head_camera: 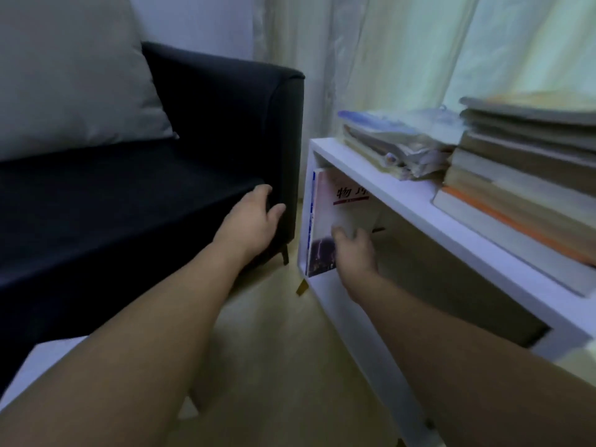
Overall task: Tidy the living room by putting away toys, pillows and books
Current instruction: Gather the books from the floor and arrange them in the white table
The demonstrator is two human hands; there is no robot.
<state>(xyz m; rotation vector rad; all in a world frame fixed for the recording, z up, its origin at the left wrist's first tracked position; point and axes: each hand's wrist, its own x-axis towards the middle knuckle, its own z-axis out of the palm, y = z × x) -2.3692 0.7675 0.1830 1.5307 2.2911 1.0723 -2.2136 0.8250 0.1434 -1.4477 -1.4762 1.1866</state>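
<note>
Right hand (353, 253): fingers curled on the front cover of the textbook (338, 217), holding it upright inside the white shelf (400, 201), at its left wall.
Left hand (254, 217): gripping the black sofa's armrest (283, 140).
Risk, textbook: once released it may tip rightward; nothing beside it gives support.
Risk, book stacks (516, 175): overhanging the shelf top; a knock could slide them off.
Pillow (71, 75): propped against the sofa back.

Both forearms are bare, no sleeve is visible on them. The left hand (254, 221) and right hand (354, 251) wear nothing.
</note>
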